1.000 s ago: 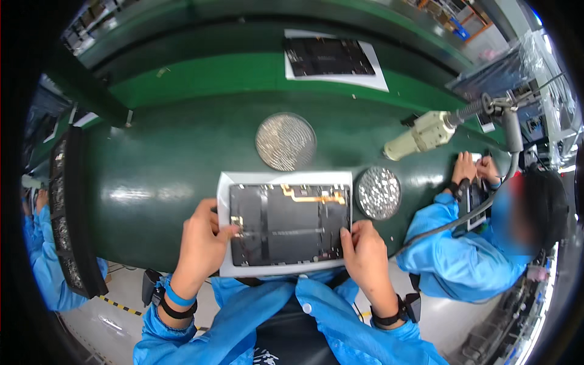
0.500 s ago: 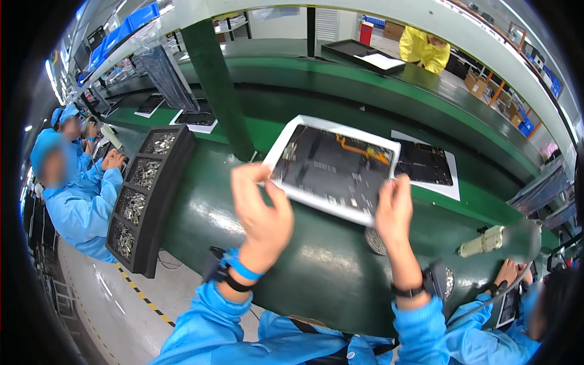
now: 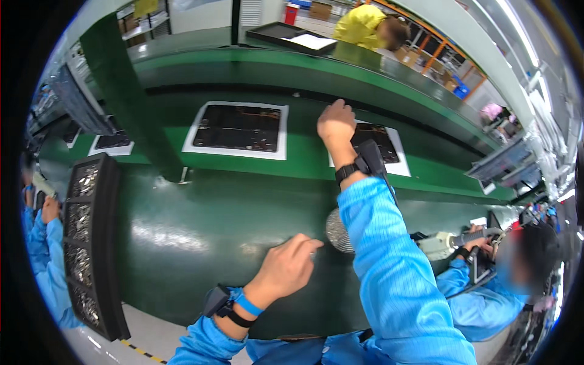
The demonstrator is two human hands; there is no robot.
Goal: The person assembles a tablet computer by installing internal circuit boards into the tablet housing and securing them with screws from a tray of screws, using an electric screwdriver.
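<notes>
My right hand [image 3: 337, 123] reaches over the far green strip, beside the upper left corner of a dark tablet-shaped panel [image 3: 378, 141] on a white sheet. Its fingers bend away from view, and whether they grip anything is hidden. To the left, another dark panel with small components [image 3: 237, 129] lies flat on a white sheet [image 3: 281, 140], touched by neither hand. Low over the bench, my left hand [image 3: 285, 272] has its fingers drawn together. Something small seems to glint at their tips, too small to name. Near it sits a round silvery dish [image 3: 339, 231].
A black divided tray [image 3: 100, 243] of small metal parts stands at the bench's left edge. A green post [image 3: 131, 91] rises behind it. At right, a person [image 3: 486, 292] works beside a pale handheld tool [image 3: 437, 246]. A person in yellow [image 3: 362, 27] is beyond the raised shelf.
The panel on its white sheet, held in both hands before, now lies on the far strip. My right hand has reached farther forward; my left has drawn back nearer me. The view has shifted right.
</notes>
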